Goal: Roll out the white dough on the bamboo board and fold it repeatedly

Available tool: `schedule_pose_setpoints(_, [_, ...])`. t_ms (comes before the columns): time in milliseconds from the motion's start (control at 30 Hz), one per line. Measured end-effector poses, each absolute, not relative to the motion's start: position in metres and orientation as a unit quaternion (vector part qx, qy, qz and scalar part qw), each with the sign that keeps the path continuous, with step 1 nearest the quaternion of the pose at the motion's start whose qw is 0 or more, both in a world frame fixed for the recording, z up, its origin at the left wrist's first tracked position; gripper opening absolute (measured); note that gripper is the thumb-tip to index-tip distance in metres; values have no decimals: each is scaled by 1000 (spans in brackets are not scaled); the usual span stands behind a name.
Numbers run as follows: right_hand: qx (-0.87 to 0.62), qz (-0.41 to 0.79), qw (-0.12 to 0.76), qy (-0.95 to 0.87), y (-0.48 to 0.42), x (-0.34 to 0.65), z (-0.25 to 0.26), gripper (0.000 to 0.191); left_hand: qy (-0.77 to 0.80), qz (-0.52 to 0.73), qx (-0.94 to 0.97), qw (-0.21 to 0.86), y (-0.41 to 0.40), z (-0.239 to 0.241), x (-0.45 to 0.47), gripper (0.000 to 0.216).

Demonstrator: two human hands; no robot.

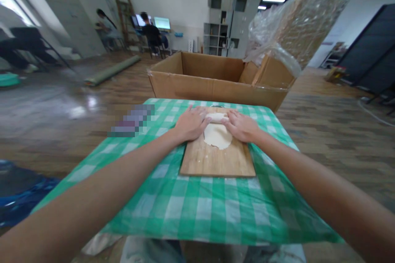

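A flattened round of pale dough [217,136] with a ragged near edge lies on a wooden cutting board [216,165]. Across its far part rests a pale rolling pin [217,118], seen between my hands. My left hand [193,123] grips the pin's left end, thumb pointing inward. On the other end is my right hand [240,125], its thumb also turned toward the middle. Both palms and fingers cover the pin's ends, so these are hidden. Small dough crumbs dot the near part of the board.
A green-and-white checked cloth [173,213] covers the table. A blurred-out flat item [132,121] lies at its left edge. Beyond stands a large open cardboard box [216,86] with plastic-wrapped packaging [308,28]. Two people sit farther back, one [151,35] at monitors.
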State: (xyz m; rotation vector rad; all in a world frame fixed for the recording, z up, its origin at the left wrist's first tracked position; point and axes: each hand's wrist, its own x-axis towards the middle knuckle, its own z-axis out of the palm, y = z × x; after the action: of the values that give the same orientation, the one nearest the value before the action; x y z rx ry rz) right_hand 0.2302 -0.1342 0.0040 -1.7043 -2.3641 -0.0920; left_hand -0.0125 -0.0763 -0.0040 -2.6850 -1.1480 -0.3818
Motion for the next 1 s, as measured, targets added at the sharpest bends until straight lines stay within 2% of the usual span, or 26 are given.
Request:
schedule_pose_setpoints(333, [-538, -55, 113, -833, -200, 230, 1, 83, -433, -122, -886, 114, -161, 4, -35, 58])
schedule_pose_setpoints(567, [-500, -55, 103, -858, -218, 239, 1, 84, -458, -124, -875, 94, -206, 0, -33, 72])
schedule_pose_setpoints(733, [-507, -42, 93, -856, -202, 237, 1, 86, -465, -96, -877, 74, -172, -5, -29, 86])
schedule_pose_setpoints(1000, [-550, 46, 110, -826, -119, 241, 6, 84, -456, -115, -881, 50, -84, -8, -12, 86])
